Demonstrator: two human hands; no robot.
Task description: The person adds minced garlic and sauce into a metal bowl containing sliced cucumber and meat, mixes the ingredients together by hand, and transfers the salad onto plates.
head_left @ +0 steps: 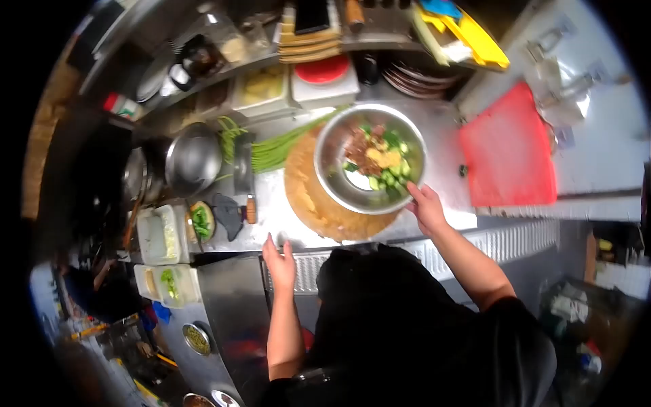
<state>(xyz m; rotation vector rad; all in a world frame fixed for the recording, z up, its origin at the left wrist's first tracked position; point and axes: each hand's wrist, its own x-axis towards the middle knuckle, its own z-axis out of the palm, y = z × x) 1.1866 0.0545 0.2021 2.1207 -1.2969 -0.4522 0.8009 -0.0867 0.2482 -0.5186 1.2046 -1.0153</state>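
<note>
Head view: your right hand [427,209] grips the steel bowl [330,152] by its rim, cucumber chunks [389,182] inside, over a round chopping board [305,211]. Your left hand [279,263] hovers, thumb and fingers apart.

One bowl [331,150] on one round board [305,198], one cleaver [242,169]

In this view I can read no word, no brand and no number. The red-capped bottle [126,107] at the upper left carries some coloured marks, but they are too blurred, so I cannot tell whether they are letters.
</note>
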